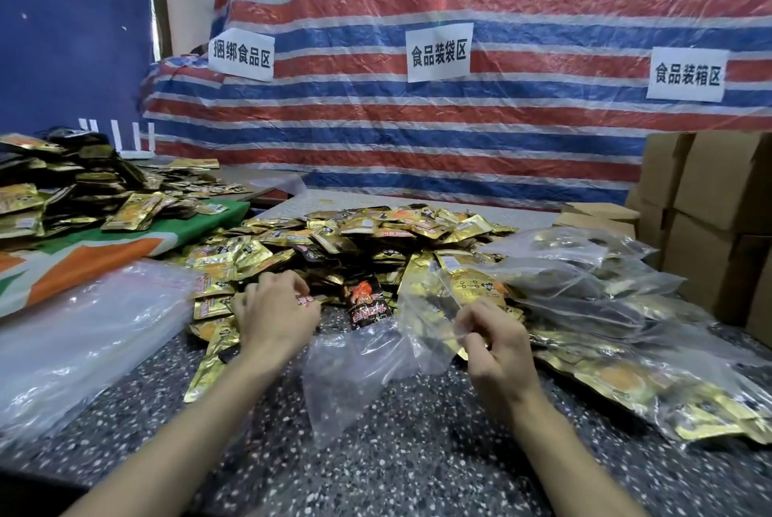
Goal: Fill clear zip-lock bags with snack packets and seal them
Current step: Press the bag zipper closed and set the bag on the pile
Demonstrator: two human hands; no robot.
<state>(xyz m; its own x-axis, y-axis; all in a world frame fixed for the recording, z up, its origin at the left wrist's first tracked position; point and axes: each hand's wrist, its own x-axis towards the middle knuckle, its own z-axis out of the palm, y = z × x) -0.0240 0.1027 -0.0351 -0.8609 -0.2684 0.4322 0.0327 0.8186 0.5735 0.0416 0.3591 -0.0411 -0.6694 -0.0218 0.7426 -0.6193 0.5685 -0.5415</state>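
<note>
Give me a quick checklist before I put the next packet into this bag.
1. Right hand pinches the clear zip-lock bag at its edge: ok.
2. Bag mouth open wide enough: cannot tell.
3. Left hand has a packet in its grip: cannot tell; its fingers curl on the pile of gold snack packets.
4. Pile within reach: ok.
5. Speckled table bare in front of the bag: ok.

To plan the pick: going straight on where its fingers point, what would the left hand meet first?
Probably the pile of gold snack packets; the left hand is at its near edge.
</note>
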